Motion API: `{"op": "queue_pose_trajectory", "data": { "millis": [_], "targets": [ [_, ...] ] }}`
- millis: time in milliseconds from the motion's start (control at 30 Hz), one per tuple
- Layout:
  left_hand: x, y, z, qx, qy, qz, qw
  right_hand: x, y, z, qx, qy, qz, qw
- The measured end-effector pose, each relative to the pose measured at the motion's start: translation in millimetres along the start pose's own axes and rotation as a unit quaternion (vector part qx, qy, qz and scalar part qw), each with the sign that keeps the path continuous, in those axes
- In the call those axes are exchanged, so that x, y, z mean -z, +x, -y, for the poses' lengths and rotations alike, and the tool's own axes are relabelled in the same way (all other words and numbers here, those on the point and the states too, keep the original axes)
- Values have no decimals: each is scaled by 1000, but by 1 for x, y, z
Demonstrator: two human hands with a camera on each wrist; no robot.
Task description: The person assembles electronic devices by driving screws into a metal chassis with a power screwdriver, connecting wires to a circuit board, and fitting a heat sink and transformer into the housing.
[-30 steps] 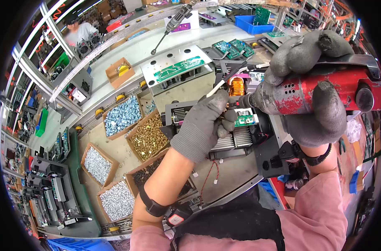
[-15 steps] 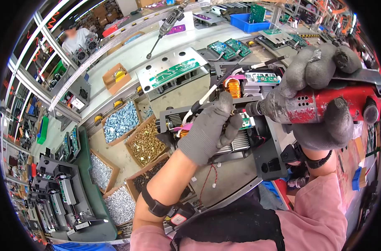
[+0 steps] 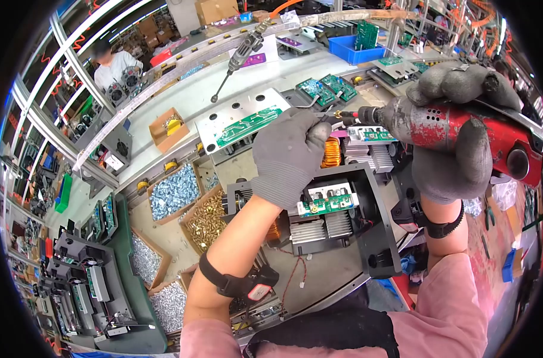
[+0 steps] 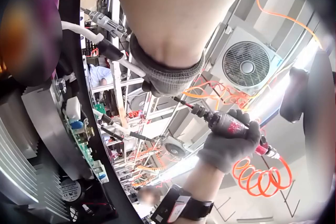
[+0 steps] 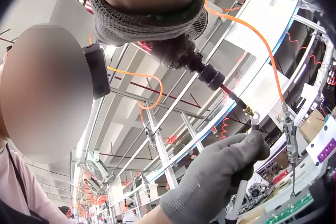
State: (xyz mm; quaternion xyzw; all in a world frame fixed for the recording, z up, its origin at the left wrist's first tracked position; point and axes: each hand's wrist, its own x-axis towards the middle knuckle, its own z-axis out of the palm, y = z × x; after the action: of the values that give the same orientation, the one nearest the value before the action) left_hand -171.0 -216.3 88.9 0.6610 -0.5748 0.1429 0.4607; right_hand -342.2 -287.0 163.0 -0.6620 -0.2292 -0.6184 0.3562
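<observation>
My gloved left hand [image 3: 285, 156] pinches a cable [image 5: 240, 198] in a white sleeve, whose ring terminal [image 5: 256, 116] sticks out past the fingertips. The gloved right hand [image 3: 441, 176] grips a worn red power screwdriver [image 3: 429, 126], its bit pointing left. On the bit's tip sits a brass screw [image 5: 248, 110], right at the ring terminal. Below both hands lies a black housing [image 3: 376, 221] with finned heat sinks [image 3: 310, 234] and a small green circuit board [image 3: 328, 206]. A copper coil [image 3: 332, 152] stands behind it, just right of my left hand.
Open boxes of blue screws [image 3: 174, 190], brass screws [image 3: 210, 219] and silver screws [image 3: 169, 303] stand at left. A white panel with a green board [image 3: 247, 126] lies behind. Another screwdriver [image 3: 241, 56] hangs above the bench. A person [image 3: 116, 65] is at the far left.
Both hands have moved away from the black housing toward the back, the left with the cable and the right with the screwdriver. The housing's green board is now uncovered, and a brass screw shows on the bit.
</observation>
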Motion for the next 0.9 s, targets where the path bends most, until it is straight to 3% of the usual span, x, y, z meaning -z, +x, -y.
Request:
{"op": "queue_pose_trajectory", "data": {
  "millis": [200, 267, 300, 367, 433, 467, 500, 567, 700, 767, 900],
  "targets": [
    [6, 2, 8, 53, -79, 78, 992, -6, -4, -5, 41, -51, 34, 997],
    [8, 5, 12, 137, -211, 163, 954, -12, -10, 7, -1, -107, 16, 994],
    [10, 8, 16, 138, -212, 162, 954, -3, -9, 4, -14, -78, 82, 993],
    [17, 11, 21, 155, -229, 319, 906, -19, -18, 9, -11, -121, 7, 993],
    [23, 4, 16, 33, -34, 345, 937, -9, -12, 9, -88, -142, 48, 985],
    [26, -3, 21, 1, -6, 354, 935, 1, -10, 2, -126, 7, 38, 991],
    [27, -12, 29, -36, 21, 362, 931, 2, -18, 5, -158, -132, 26, 978],
    [22, -26, 41, -44, -24, 345, 937, 9, -29, 4, -291, -62, -21, 955],
    [17, -29, 43, 36, -106, 361, 926, 22, -52, -8, -367, -10, -75, 927],
    [24, -28, 43, 80, -130, 361, 920, 16, -56, -6, -382, 27, -159, 910],
    [24, -33, 46, 80, -158, 309, 934, 16, -65, -11, -423, 2, -194, 885]
  ]
}}
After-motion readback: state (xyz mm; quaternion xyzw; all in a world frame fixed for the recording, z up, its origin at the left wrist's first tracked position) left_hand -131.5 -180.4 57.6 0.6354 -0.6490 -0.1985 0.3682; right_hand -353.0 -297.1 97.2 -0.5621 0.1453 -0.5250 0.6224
